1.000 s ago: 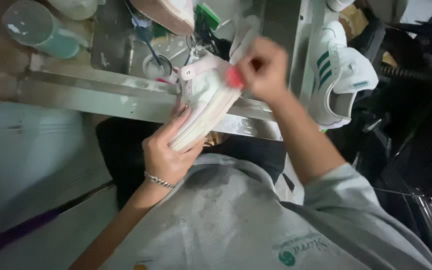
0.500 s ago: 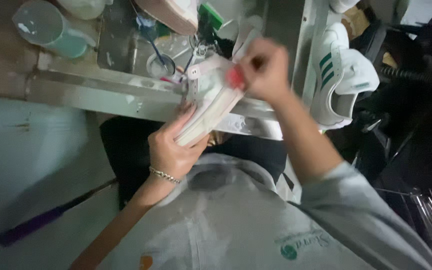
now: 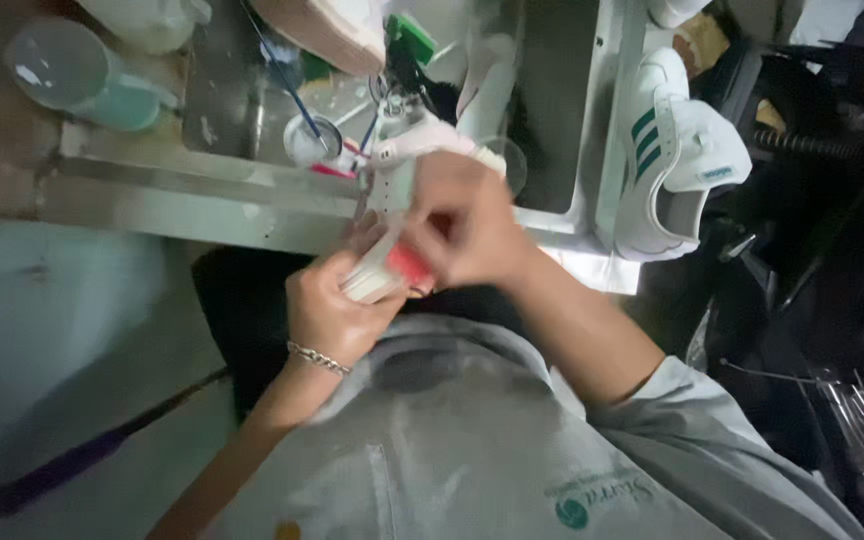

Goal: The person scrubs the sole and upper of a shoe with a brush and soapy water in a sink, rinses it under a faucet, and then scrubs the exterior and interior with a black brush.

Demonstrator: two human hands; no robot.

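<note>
Dim workshop, metal bench (image 3: 202,205) across upper frame. Near, bottom: grey shirt (image 3: 472,450). Centre: left hand (image 3: 337,305), chain bracelet on wrist, wrapped round heel end of white shoe (image 3: 392,215), gripping from below. Right hand (image 3: 467,225) just above, fingers closed on red item (image 3: 410,265) pressed against shoe; item too blurred to ID. Shoe tilts up toward bench edge. Farther: small cup (image 3: 310,140) w/ brush, upper centre. Upper right: white sneaker w/ green stripes (image 3: 667,160). Lower left: purple handle (image 3: 72,462) on floor.
</note>
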